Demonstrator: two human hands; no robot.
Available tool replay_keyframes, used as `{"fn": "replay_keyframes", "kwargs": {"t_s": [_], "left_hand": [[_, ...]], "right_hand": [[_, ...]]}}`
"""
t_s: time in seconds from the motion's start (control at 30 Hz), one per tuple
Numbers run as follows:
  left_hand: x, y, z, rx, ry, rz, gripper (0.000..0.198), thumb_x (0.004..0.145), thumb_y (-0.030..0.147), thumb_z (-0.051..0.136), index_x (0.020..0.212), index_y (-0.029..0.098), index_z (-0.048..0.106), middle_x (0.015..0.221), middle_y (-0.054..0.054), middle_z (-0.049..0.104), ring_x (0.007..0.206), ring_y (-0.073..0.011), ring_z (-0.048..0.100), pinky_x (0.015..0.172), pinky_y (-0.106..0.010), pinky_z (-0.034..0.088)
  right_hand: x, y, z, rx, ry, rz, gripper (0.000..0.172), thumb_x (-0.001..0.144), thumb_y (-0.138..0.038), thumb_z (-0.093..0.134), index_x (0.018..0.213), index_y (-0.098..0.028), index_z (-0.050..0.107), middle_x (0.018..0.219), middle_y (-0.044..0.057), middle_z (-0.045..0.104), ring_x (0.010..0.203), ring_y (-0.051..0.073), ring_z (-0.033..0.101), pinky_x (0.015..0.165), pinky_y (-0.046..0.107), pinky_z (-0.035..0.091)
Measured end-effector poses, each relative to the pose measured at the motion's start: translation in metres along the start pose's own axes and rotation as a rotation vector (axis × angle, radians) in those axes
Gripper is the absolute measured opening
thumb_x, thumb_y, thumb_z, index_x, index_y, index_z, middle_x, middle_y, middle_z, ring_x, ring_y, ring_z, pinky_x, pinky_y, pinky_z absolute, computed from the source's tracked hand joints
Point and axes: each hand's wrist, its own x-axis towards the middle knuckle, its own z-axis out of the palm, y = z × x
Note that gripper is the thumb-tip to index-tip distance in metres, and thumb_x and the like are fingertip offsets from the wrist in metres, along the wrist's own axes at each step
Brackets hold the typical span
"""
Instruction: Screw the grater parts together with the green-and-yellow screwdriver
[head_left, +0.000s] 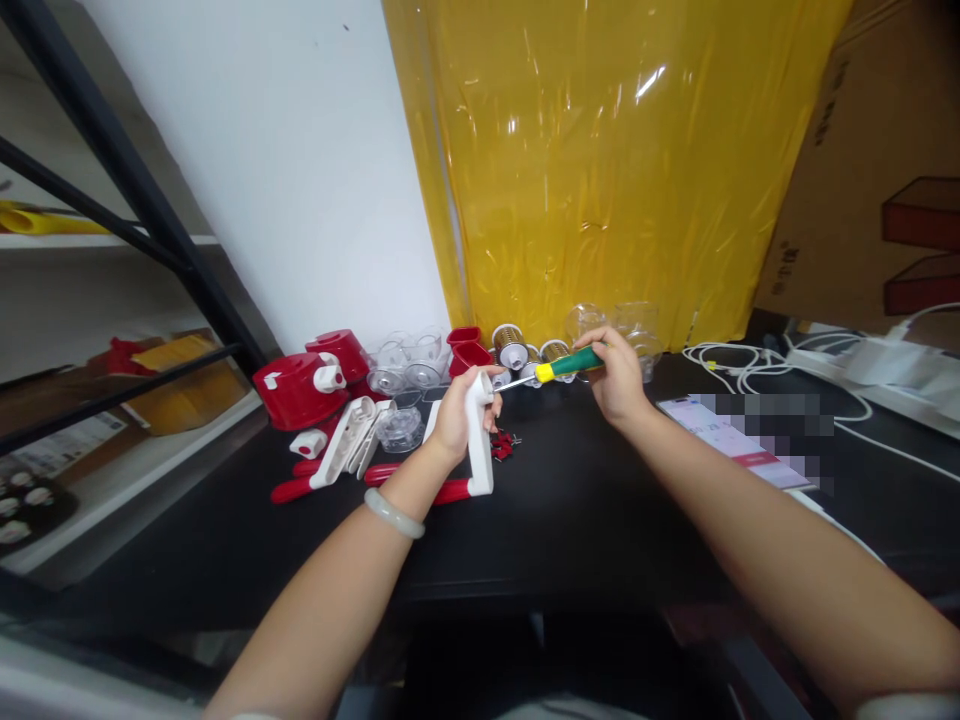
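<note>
My left hand [454,420] is closed around a white crank handle [478,445] with a red grip, held upright over the black table. In my right hand [619,375] is a screwdriver [566,365] with a green and yellow handle. Its thin shaft points left and meets the top end of the crank handle; the exact contact at the tip is too small to make out. Small red parts [504,445] lie on the table just behind the crank handle. To the left of my left hand are more white crank handles [349,440] with red grips.
Red housings [300,390] stand at the back left, beside clear plastic cups [405,360]. Metal grater drums [508,345] line the back. On the right lie a phone [739,435], white cables [750,370] and a power strip [862,375]. A black-framed shelf [112,190] borders the left.
</note>
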Motion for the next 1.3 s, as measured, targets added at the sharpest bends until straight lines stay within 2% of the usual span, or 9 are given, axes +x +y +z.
{"fn": "replay_keyframes", "kwargs": {"t_s": [0.1,0.2,0.47,0.63,0.73,0.97,1.1,1.2,1.3], "left_hand": [[0.002,0.0,-0.001,-0.032,0.045,-0.016,0.046,0.088,0.054,0.051,0.106,0.013,0.062,0.053,0.003,0.056,0.035,-0.0088,0.04,0.04,-0.021,0.039],[0.003,-0.001,-0.003,-0.044,0.061,-0.03,0.044,0.089,0.052,0.049,0.106,0.013,0.062,0.052,0.003,0.056,0.034,-0.0083,0.04,0.04,-0.021,0.039],[0.003,0.0,-0.002,-0.047,0.068,-0.052,0.044,0.091,0.054,0.049,0.104,0.014,0.063,0.053,0.003,0.057,0.034,-0.0081,0.04,0.04,-0.021,0.038],[0.004,-0.001,-0.002,-0.024,0.06,-0.048,0.042,0.091,0.051,0.046,0.104,0.014,0.061,0.052,0.003,0.056,0.034,-0.0086,0.039,0.039,-0.02,0.037],[0.004,-0.002,-0.002,-0.015,0.067,-0.043,0.042,0.091,0.051,0.046,0.104,0.014,0.061,0.051,0.004,0.054,0.034,-0.0082,0.039,0.04,-0.02,0.037],[0.005,-0.006,-0.003,-0.009,0.084,-0.072,0.044,0.089,0.055,0.051,0.105,0.015,0.062,0.05,0.005,0.053,0.034,-0.0082,0.038,0.039,-0.02,0.036],[0.007,-0.008,-0.004,0.002,0.09,-0.095,0.045,0.089,0.056,0.051,0.104,0.014,0.062,0.049,0.005,0.052,0.033,-0.0084,0.038,0.039,-0.02,0.036],[0.007,-0.008,-0.005,0.009,0.097,-0.098,0.046,0.089,0.056,0.051,0.105,0.014,0.061,0.049,0.005,0.053,0.034,-0.0087,0.039,0.039,-0.02,0.036],[0.007,-0.009,-0.005,0.027,0.091,-0.096,0.045,0.089,0.055,0.051,0.105,0.014,0.06,0.05,0.005,0.053,0.034,-0.0089,0.038,0.039,-0.02,0.036]], "right_hand": [[-0.002,-0.003,-0.001,-0.042,-0.062,0.066,0.044,0.089,-0.061,0.049,0.069,-0.023,0.06,0.061,0.001,0.055,0.052,0.015,0.049,0.048,0.029,0.041],[-0.001,-0.001,0.0,-0.08,-0.096,0.132,0.043,0.083,-0.064,0.06,0.069,-0.023,0.059,0.055,-0.002,0.05,0.046,0.013,0.044,0.046,0.029,0.041],[0.003,0.009,0.004,0.254,-0.077,0.324,0.025,0.069,-0.045,0.067,0.079,-0.025,0.057,0.081,-0.001,0.06,0.07,0.016,0.058,0.058,0.031,0.053],[0.002,0.012,-0.001,0.054,-0.097,0.322,0.044,0.079,-0.066,0.059,0.069,-0.023,0.059,0.05,-0.004,0.045,0.043,0.013,0.044,0.043,0.029,0.044],[0.003,0.014,-0.001,-0.021,-0.104,0.324,0.042,0.074,-0.064,0.069,0.069,-0.023,0.059,0.043,-0.009,0.036,0.036,0.01,0.034,0.042,0.029,0.044],[0.004,0.015,0.002,0.273,-0.11,0.457,0.024,0.067,-0.037,0.07,0.081,-0.025,0.054,0.072,-0.005,0.059,0.059,0.013,0.056,0.059,0.032,0.054],[0.004,0.018,-0.001,0.192,-0.128,0.445,0.033,0.076,-0.055,0.066,0.079,-0.024,0.053,0.067,-0.003,0.057,0.055,0.014,0.056,0.056,0.034,0.053],[0.005,0.024,-0.002,0.021,-0.125,0.411,0.048,0.077,-0.07,0.063,0.071,-0.024,0.054,0.047,-0.007,0.043,0.04,0.012,0.043,0.05,0.033,0.05],[0.004,0.027,-0.001,-0.012,-0.116,0.392,0.045,0.072,-0.066,0.07,0.07,-0.024,0.056,0.041,-0.01,0.036,0.036,0.01,0.035,0.05,0.032,0.049]]}}
